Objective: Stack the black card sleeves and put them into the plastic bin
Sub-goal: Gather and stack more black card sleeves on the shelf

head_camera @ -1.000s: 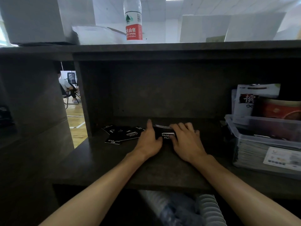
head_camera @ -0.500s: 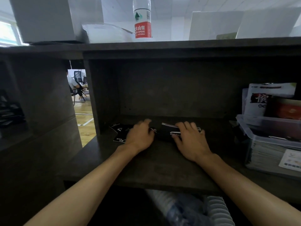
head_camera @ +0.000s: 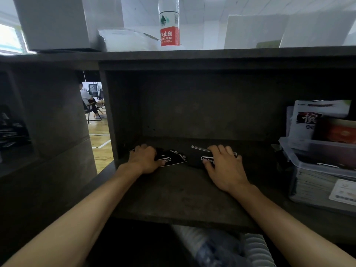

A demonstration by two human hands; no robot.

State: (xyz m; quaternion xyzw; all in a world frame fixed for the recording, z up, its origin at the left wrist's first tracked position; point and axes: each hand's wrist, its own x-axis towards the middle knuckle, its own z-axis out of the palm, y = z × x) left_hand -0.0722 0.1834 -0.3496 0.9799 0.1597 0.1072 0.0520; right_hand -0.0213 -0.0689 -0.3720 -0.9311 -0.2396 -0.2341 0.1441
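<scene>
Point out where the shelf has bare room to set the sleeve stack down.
Bare shelf lies in front of both hands, between the forearms. Crowded: loose sleeves under the left hand, the stack under the right hand, the bin at right.

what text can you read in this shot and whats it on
"农夫山泉", partly cut, and "SPRING", "550ml": red label of the water bottle.
One large brush character, unclear: white packet behind the plastic bin.
White script on the black card sleeves: too blurred.
Bin sticker: too small.
</scene>
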